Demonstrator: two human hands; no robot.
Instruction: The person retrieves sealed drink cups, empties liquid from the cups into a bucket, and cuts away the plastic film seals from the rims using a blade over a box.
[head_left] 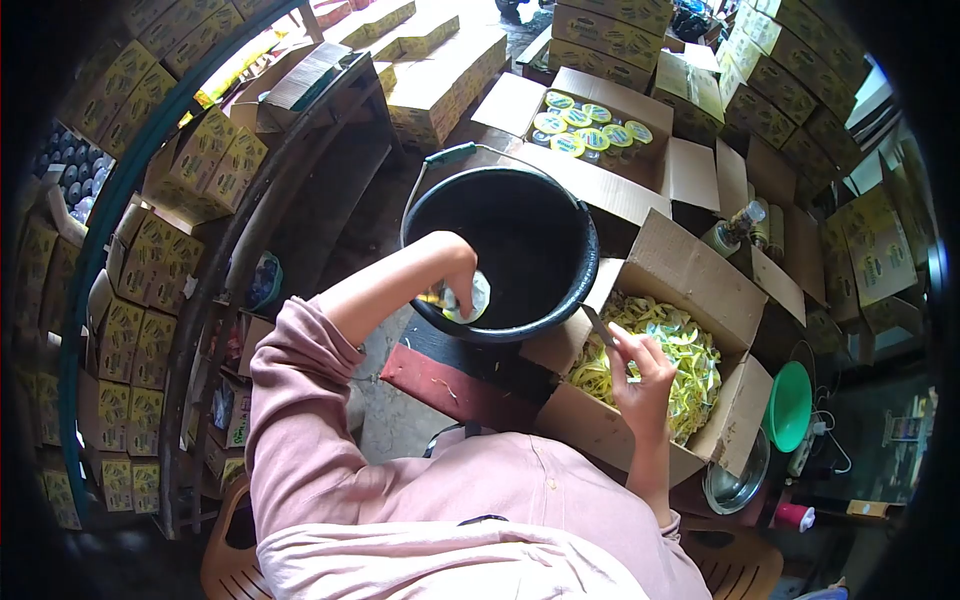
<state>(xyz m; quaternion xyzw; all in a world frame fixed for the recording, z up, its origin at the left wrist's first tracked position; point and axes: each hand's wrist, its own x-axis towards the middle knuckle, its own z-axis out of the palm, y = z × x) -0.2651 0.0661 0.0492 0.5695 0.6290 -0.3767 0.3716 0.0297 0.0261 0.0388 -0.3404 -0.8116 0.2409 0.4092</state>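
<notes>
My left hand (455, 268) reaches over the near rim of a black bucket (590, 250) and its fingers are closed around a small clear plastic cup (480, 297). The cup looks tilted, with a bit of yellow on its side; its contents I cannot make out. My right hand (643, 372) is raised over an open carton (690, 245) and grips a small knife (598, 326), its thin blade pointing up toward the bucket. Inside the carton lies a heap of yellow-green printed plastic strips (690, 385). The bucket's wire handle with a green grip (450, 155) rests at its far side.
Beyond the bucket, an open box (655, 175) holds several cups with yellow printed lids (590, 130). Printed cartons are stacked at left (140, 290) and far right (780, 90). A green bowl (790, 405) and a metal basin (740, 480) stand right of the strips.
</notes>
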